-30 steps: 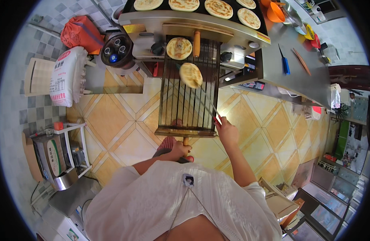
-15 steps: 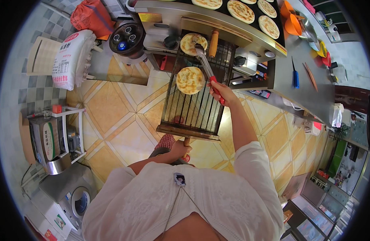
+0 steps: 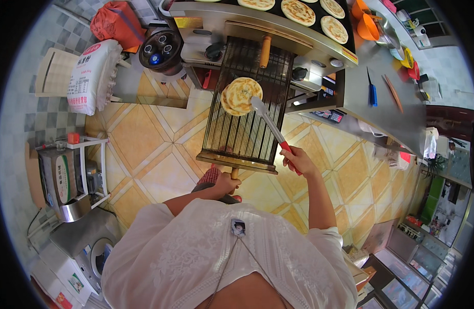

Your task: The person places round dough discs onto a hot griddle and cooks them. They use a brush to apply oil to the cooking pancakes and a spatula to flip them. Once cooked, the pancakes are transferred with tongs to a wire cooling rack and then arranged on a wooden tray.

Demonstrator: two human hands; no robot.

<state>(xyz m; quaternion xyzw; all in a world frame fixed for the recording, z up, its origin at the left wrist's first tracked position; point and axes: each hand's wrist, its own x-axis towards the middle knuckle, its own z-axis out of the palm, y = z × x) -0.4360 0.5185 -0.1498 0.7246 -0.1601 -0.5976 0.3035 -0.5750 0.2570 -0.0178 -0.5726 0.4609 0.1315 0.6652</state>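
My left hand [image 3: 226, 184] is closed round the wooden handle [image 3: 235, 172] at the near edge of a pulled-out wire grill rack [image 3: 242, 136]. With my right hand [image 3: 300, 160] I grip the red handle of metal tongs [image 3: 269, 122]. The tongs' tip meets the right edge of a browned flatbread [image 3: 244, 92]. That bread lies overlapping another flatbread [image 3: 230, 106], whose left and lower edge shows beneath it. Both are on the upper half of the rack. Another wooden handle [image 3: 265, 51], on the oven front, stands above the rack's far end.
Several flatbreads [image 3: 297, 13] lie on the dark griddle above the oven. Control knobs [image 3: 214, 51] flank the rack. On the steel counter [image 3: 358, 98] at right are a blue-handled knife [image 3: 372, 88] and orange bowls [image 3: 368, 28]. A white sack [image 3: 93, 77] stands at left.
The flatbread from the rack's far end has come nearer and now overlaps the other one. My right hand and the tongs have moved back toward me. My left hand keeps its hold.
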